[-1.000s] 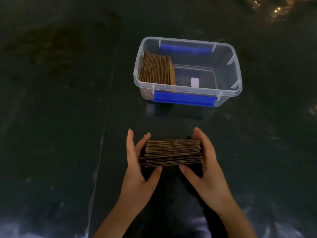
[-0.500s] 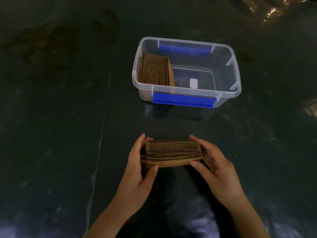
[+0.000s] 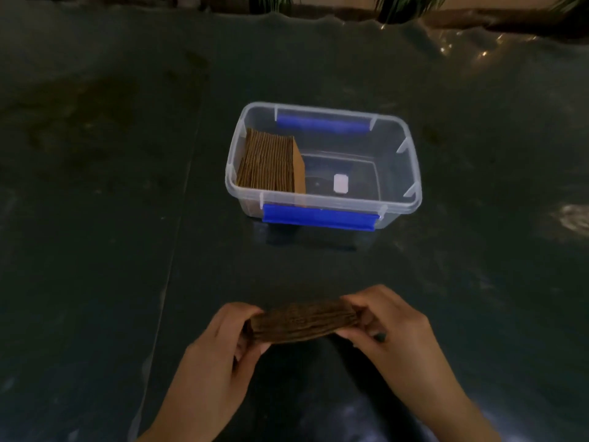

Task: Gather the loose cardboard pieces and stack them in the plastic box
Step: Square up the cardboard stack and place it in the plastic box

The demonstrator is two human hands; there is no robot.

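Note:
A bundle of brown cardboard pieces (image 3: 302,321) is pinched between both hands, lifted a little off the dark surface and blurred. My left hand (image 3: 220,349) grips its left end and my right hand (image 3: 389,327) grips its right end. Beyond them stands the clear plastic box (image 3: 411,173) with blue clips on its near and far rims. Inside, against the left wall, a row of cardboard pieces (image 3: 271,162) stands on edge. The right part of the box floor holds only a small white label (image 3: 340,183).
The box rests on a dark, glossy sheet (image 3: 95,218) with a seam running down its left side. Plant leaves (image 3: 404,3) and a pale edge show along the far top.
The hands have closed around the bundle's ends and raised it off the surface. The camera has tilted up, so the box sits lower in view and the far edge shows.

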